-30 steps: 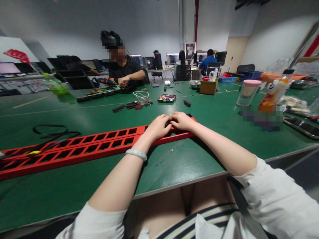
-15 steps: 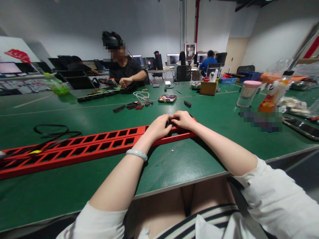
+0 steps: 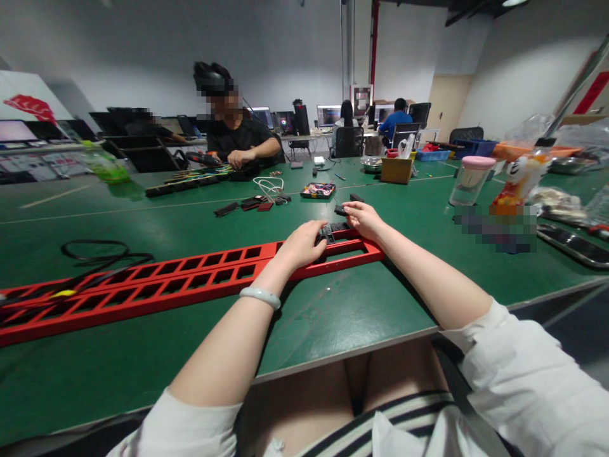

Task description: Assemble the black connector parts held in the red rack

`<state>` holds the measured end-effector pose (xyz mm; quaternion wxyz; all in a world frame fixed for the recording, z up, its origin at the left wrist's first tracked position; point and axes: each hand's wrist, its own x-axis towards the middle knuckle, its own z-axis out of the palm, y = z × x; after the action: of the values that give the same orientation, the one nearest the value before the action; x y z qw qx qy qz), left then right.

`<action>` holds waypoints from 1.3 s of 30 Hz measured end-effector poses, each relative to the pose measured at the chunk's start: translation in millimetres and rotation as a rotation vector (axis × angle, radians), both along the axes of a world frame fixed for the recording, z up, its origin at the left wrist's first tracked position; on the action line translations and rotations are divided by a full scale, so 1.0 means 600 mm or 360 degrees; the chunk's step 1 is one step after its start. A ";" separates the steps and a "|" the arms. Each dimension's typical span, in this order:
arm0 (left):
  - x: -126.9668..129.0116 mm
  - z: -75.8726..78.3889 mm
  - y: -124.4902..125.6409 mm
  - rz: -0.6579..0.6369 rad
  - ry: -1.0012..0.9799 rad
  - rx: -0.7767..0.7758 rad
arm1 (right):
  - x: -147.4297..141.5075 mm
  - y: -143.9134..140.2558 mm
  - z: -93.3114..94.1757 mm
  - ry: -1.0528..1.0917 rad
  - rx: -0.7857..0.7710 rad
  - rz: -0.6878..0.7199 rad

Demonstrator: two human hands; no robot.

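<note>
A long red slotted frame (image 3: pixel 204 274) lies across the green table, reaching to the left edge. At its right end sits a black part (image 3: pixel 335 231) with fine details too small to make out. My left hand (image 3: pixel 301 246) is closed round the left side of that part, thumb and fingers on either side of it. Just above the frame's right end, my right hand (image 3: pixel 364 219) pinches a small dark flat piece (image 3: pixel 340 209) between thumb and fingers. Behind this hand rests a black block (image 3: pixel 356 198), partly hidden.
A black cable (image 3: pixel 102 255) runs along the frame's left part. Dark and reddish pieces (image 3: pixel 254 203) lie beyond, near a small tray (image 3: pixel 318 190). A pink-lidded cup (image 3: pixel 470 183) and a phone (image 3: pixel 573 244) are at right. A co-worker (image 3: pixel 238 136) handles wired parts across the table.
My right hand has risen off the frame's right end with the small dark piece, uncovering more of the black part. My left hand stays nearly where it was.
</note>
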<state>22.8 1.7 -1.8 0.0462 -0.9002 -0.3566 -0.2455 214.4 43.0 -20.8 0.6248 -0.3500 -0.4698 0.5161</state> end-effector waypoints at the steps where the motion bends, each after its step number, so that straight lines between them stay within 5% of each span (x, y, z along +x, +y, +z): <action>1: 0.000 0.000 0.001 -0.0006 0.0021 0.0001 | 0.001 0.001 -0.001 0.0022 0.0005 0.0024; 12: -0.001 0.005 -0.008 0.0000 0.0159 0.0027 | -0.009 -0.036 0.002 -0.0597 0.0249 -0.0191; 18: 0.001 0.008 -0.009 0.0002 0.0159 0.0005 | -0.011 -0.047 0.008 -0.0736 0.0176 -0.0095; 25: 0.000 0.007 -0.007 -0.0037 0.0163 0.0025 | -0.006 -0.046 0.007 -0.1106 0.0502 -0.0273; 39: 0.001 0.012 -0.008 -0.0176 0.0211 -0.0032 | 0.005 -0.046 0.000 -0.1441 0.0519 0.0050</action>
<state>23.4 -3.3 5.3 0.0471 -0.9333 -0.3049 -0.1838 217.3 15.3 -21.1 0.3962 -0.4297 -0.7748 0.2407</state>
